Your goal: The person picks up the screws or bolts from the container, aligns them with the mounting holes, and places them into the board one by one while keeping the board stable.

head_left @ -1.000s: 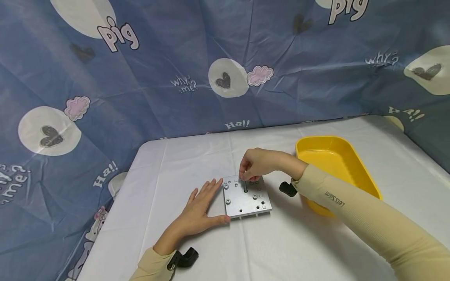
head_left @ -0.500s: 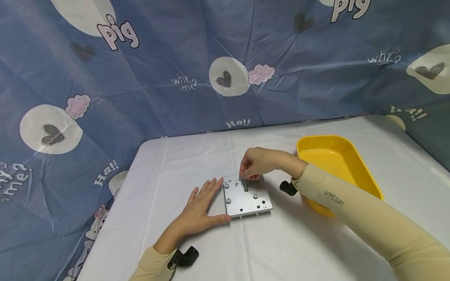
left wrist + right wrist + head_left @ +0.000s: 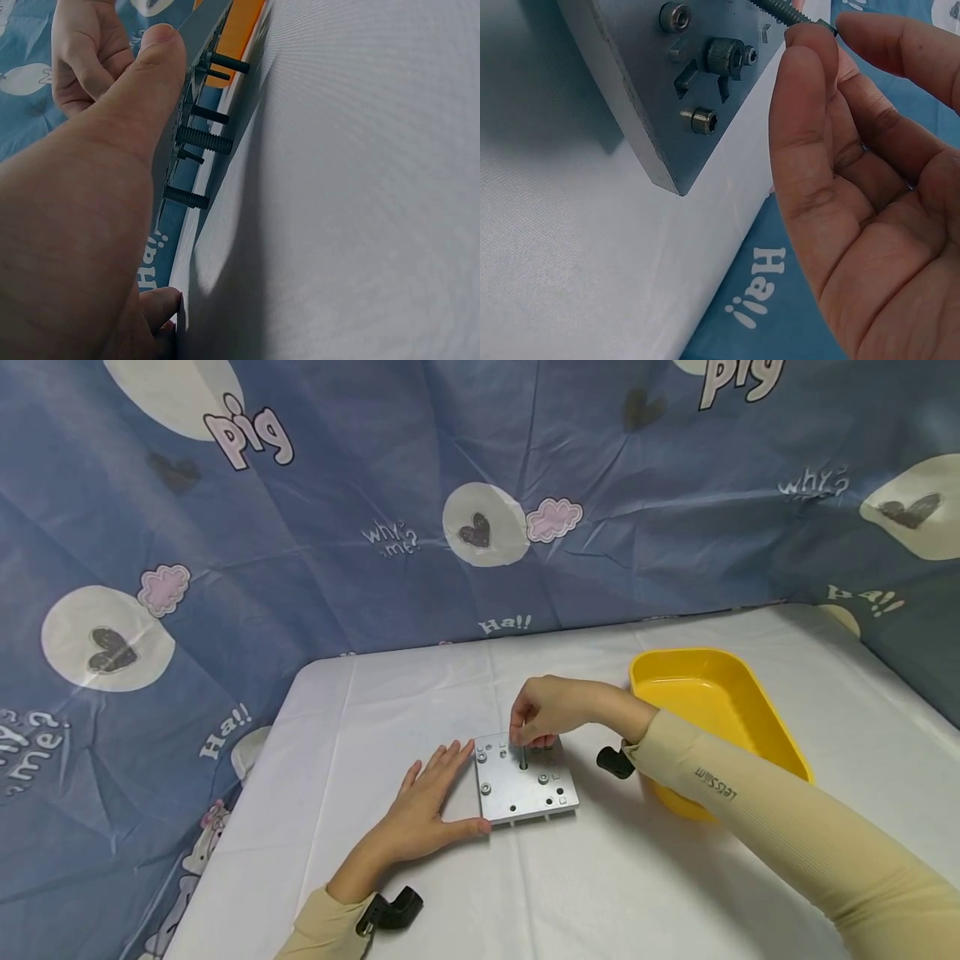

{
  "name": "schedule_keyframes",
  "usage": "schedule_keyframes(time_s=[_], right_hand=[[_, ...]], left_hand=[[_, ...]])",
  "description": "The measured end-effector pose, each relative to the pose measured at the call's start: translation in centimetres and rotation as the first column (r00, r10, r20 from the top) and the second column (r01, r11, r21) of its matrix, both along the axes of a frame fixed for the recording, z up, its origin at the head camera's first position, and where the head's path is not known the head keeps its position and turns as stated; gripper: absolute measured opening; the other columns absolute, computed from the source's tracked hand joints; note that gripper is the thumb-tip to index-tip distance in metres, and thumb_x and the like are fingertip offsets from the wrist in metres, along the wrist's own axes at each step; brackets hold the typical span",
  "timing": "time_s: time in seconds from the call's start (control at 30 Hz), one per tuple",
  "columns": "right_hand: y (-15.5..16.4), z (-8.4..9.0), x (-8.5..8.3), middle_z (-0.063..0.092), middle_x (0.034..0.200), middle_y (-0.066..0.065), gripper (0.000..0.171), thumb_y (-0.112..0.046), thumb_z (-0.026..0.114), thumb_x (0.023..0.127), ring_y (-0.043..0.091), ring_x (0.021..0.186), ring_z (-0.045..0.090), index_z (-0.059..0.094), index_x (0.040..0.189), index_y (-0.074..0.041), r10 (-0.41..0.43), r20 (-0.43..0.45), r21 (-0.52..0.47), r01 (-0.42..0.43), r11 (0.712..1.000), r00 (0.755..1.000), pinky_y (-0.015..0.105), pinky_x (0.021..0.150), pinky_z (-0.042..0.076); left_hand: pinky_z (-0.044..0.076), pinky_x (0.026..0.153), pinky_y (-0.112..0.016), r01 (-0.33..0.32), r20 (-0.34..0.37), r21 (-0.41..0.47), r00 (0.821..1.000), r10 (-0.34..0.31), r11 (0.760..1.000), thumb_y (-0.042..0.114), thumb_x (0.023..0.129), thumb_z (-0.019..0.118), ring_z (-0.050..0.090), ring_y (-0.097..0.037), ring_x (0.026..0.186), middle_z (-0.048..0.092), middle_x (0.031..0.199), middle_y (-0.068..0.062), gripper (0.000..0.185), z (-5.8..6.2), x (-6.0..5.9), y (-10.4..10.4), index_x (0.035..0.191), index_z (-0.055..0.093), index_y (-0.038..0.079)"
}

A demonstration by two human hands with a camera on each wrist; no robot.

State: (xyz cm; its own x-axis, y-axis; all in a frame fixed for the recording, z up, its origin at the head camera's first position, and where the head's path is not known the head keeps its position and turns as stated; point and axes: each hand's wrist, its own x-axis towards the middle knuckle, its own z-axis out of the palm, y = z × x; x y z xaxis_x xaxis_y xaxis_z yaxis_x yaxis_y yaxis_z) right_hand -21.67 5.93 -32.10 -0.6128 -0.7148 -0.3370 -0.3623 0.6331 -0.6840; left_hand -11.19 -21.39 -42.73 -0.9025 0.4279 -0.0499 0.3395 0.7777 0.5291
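Bolt (image 3: 784,10) pinched in my right grip (image 3: 542,712) could cross-thread if it tilts; plate (image 3: 525,783) might skid, my flat left hand (image 3: 422,810) only braces 1 edge.

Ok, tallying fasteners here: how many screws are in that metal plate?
4. One long screw pinched by the right hand at the plate's far edge, two screws along its left edge, one screw right of centre. The hand may hide others.
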Motion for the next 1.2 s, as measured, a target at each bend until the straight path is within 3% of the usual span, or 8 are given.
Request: schedule_keyframes(time_s=[0.63,0.83,0.97,1.07,1.13,1.2], right_hand=[[-0.3,0.9,0.5,0.074,0.079,0.004,0.012,-0.012,0.073,0.102,0.009,0.069,0.063,0.080,0.098,-0.003,0.037,-0.002,-0.030,-0.037,0.999,0.999,0.025,0.072,0.061],[1.8,2.4,0.8,0.071,0.077,0.003,0.013,-0.013,0.072,0.102,0.012,0.069,0.060,0.078,0.099,-0.002,0.041,-0.069,-0.091,-0.047,0.995,0.997,0.025,0.070,0.054],[4.4,3.2,1.4,0.072,0.080,0.000,0.011,-0.015,0.073,0.102,0.014,0.074,0.063,0.079,0.104,-0.006,-0.015,-0.140,-0.119,-0.002,0.993,0.990,0.026,0.070,0.055],[6.9,3.6,2.6,0.076,0.093,-0.001,0.016,-0.019,0.075,0.101,0.015,0.085,0.069,0.078,0.114,-0.011,-0.104,-0.198,-0.149,0.075,0.986,0.975,0.029,0.079,0.059],[8.7,3.7,3.7,0.077,0.107,0.001,0.026,-0.022,0.076,0.102,0.018,0.097,0.072,0.075,0.126,-0.012,-0.174,-0.260,-0.172,0.132,0.976,0.950,0.036,0.090,0.062],[10.7,3.7,5.0,0.075,0.125,0.005,0.040,-0.027,0.076,0.102,0.024,0.112,0.071,0.069,0.139,-0.014,-0.246,-0.352,-0.179,0.193,0.965,0.903,0.045,0.096,0.061]], left_hand=[[0.002,0.132,-0.073,-0.012,0.015,0.031,1.000,0.012,0.999,0.066,0.086,0.081,0.012,-0.041,0.169,0.017,0.181,-0.013,0.114,0.1,-0.3,-1.5,0.174,0.017,0.032],[0.002,0.133,-0.071,-0.009,0.044,0.025,0.999,0.008,1.000,0.062,0.087,0.083,0.011,-0.039,0.169,0.016,0.182,-0.011,0.113,0.7,-0.6,-2.1,0.174,0.016,0.032],[0.002,0.134,-0.070,-0.007,0.093,0.032,0.996,0.004,0.999,0.060,0.089,0.082,0.009,-0.037,0.170,0.015,0.182,-0.008,0.113,1.8,-0.9,-2.4,0.174,0.012,0.035],[0.005,0.132,-0.073,-0.049,0.085,0.030,0.995,0.046,0.998,0.060,0.092,0.079,0.009,-0.039,0.169,0.013,0.182,-0.010,0.110,3.4,-0.8,-3.1,0.174,0.010,0.036],[0.008,0.131,-0.076,-0.109,0.032,0.003,0.994,0.108,0.994,0.061,0.094,0.076,0.010,-0.041,0.169,0.012,0.182,-0.012,0.107,4.6,-0.5,-3.7,0.174,0.010,0.034],[0.008,0.130,-0.077,-0.198,-0.049,-0.034,0.979,0.197,0.980,0.065,0.096,0.072,0.011,-0.042,0.168,0.012,0.182,-0.014,0.104,6.0,-0.2,-4.4,0.174,0.011,0.034]])
